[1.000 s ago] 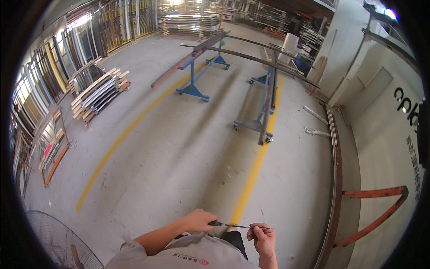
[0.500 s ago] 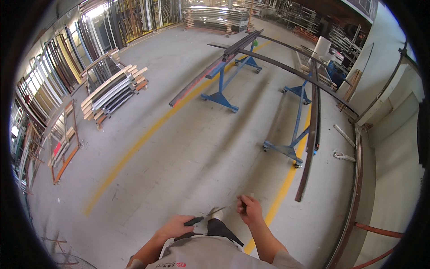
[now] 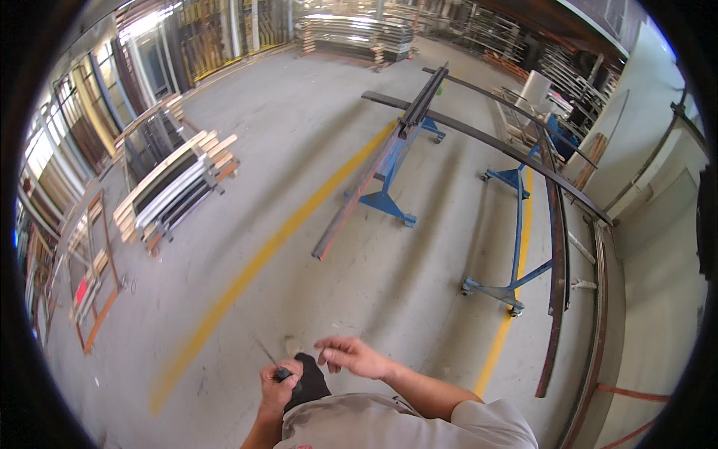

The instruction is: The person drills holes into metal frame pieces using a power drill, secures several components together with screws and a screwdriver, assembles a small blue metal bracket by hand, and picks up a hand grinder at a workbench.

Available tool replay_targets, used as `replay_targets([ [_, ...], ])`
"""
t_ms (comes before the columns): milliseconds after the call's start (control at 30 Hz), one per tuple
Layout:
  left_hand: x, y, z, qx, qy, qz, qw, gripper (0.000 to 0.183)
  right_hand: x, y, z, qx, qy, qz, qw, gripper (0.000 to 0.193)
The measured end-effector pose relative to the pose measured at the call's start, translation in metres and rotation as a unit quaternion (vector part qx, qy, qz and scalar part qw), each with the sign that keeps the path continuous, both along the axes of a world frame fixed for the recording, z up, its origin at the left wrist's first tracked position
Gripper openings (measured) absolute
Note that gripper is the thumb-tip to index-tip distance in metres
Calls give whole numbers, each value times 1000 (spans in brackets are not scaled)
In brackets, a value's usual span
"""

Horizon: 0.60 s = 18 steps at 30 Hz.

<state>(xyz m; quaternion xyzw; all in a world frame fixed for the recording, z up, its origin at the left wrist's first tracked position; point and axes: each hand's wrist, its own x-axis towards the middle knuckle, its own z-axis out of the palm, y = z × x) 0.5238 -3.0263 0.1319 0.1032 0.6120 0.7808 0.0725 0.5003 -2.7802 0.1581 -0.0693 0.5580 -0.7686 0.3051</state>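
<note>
At the lower centre, my left hand [image 3: 275, 386] is closed around the dark handle of a slim hand tool [image 3: 283, 373]. Its thin metal shaft points up and to the left, and is blurred; whether it is a screwdriver or a narrow blade I cannot tell. My right hand [image 3: 354, 358] hovers just right of the tool, fingers loosely apart and pointing left, with nothing visible in them. My dark trousers and one light shoe [image 3: 293, 346] show beneath the hands.
Ahead, blue wheeled stands [image 3: 385, 206] carry long dark metal bars [image 3: 479, 135], whose ends stick out over the floor. Another blue stand [image 3: 490, 290] is at right. Stacked wood and metal lengths [image 3: 176, 183] sit left. Yellow lines [image 3: 258, 263] mark the floor. A pale wall [image 3: 658, 247] rises right.
My view has swung and moved toward the stands. My left hand has turned the tool from pointing right to up-left. My right hand has moved left, its fingers opening from a closed pose.
</note>
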Motion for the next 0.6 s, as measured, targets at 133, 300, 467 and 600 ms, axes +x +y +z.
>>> replay_targets([
  [133, -158, -28, 52, -33, 136, -22, 990, 19, -103, -71, -3, -11, -4, 60, 998, 46],
  [300, -328, -59, 97, -123, 135, -171, 968, 35, -234, -111, 37, -290, -129, -140, 938, 37],
  [467, -486, -81, 80, -107, 161, -154, 969, 48, -377, -113, 12, -335, -140, -239, 901, 35],
  [600, -611, -111, 33, 21, 8, -50, 998, 51, -519, -111, -25, -379, -127, -276, 874, 25],
])
